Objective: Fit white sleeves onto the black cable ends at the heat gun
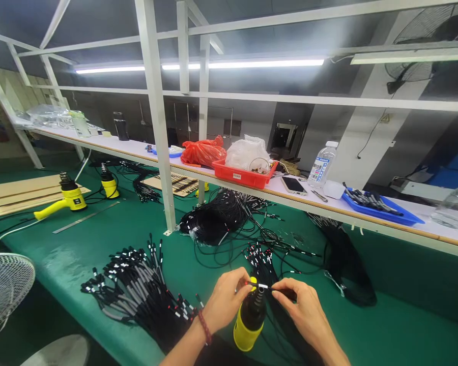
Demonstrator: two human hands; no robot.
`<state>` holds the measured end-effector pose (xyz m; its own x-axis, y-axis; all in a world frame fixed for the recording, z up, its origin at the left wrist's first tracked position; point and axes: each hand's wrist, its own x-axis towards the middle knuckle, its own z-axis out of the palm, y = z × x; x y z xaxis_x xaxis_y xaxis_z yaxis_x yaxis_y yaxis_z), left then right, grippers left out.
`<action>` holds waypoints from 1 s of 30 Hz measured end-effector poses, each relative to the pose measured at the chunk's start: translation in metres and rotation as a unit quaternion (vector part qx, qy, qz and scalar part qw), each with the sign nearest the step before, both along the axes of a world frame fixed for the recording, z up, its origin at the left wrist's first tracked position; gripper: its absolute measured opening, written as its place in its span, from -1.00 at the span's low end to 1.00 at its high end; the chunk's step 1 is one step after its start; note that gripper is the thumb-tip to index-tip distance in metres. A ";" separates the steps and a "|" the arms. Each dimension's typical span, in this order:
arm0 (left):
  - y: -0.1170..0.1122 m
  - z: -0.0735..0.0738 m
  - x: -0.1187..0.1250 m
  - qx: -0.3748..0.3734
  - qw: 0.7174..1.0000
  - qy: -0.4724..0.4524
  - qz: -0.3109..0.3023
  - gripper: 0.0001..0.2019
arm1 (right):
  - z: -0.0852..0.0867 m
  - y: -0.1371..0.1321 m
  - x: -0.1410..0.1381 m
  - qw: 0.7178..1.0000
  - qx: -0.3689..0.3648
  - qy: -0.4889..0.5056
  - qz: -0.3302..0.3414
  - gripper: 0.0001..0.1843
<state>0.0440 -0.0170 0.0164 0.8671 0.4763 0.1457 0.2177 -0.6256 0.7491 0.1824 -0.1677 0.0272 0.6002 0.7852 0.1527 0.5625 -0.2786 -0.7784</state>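
Fluorescent tubes (236, 64) glow along a white steel shelf frame (156, 101) above the long green table (404, 325). A wall fan (416, 46) sits high beside a white pillar (370, 127) at right.

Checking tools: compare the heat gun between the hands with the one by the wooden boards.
The near heat gun stands between left hand and right hand, the far heat gun beside wooden boards. The near one shows no handle; the far one's handle points left. Both are yellow and black.

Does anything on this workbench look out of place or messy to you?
Yes. The black cables beside the white shelf post lie loose and tangled across the green bench, unlike the neater cable pile on the left.
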 end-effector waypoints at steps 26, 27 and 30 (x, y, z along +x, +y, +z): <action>0.004 -0.007 0.001 -0.029 0.998 -0.048 -0.008 -0.80 | 0.001 -0.006 0.005 0.997 -0.040 -0.049 0.052 -0.74; 0.004 -0.007 0.001 -0.033 0.998 -0.056 -0.007 -0.84 | 0.000 -0.005 0.005 0.997 -0.035 -0.049 0.049 -0.76; 0.003 -0.007 0.000 -0.040 0.997 -0.067 -0.005 -0.92 | -0.002 -0.003 0.004 0.998 -0.019 -0.044 0.037 -0.82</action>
